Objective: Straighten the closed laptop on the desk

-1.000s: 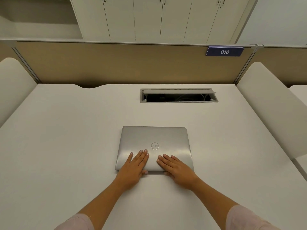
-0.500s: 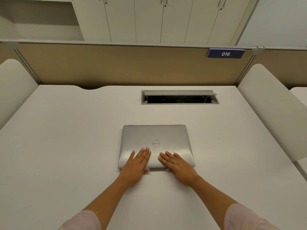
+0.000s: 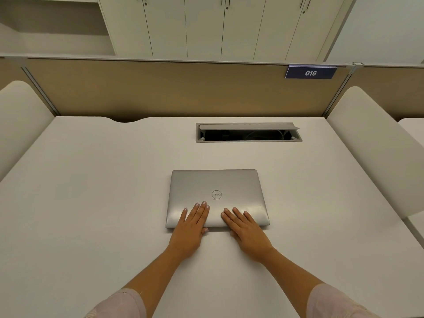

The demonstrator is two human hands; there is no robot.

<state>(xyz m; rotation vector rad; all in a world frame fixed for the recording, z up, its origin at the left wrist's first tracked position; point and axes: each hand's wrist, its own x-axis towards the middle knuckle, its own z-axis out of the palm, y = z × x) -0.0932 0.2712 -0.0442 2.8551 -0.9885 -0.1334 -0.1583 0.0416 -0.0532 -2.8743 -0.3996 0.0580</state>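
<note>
A closed silver laptop with a round logo lies lid up in the middle of the white desk. Its edges run nearly parallel to the desk's front and back. My left hand lies flat on the lid's near left part, fingers together, thumb at the front edge. My right hand lies flat on the near right part, thumb tucked under at the front edge. Both palms hang over the laptop's near edge onto the desk.
An open cable hatch with a raised flap is set into the desk behind the laptop. A tan partition with a blue "016" sign closes the back. White side dividers flank the desk.
Both hands have pushed the laptop a little farther from me, and it sits squarer to the desk. The hands keep the same flat hold on the lid.
</note>
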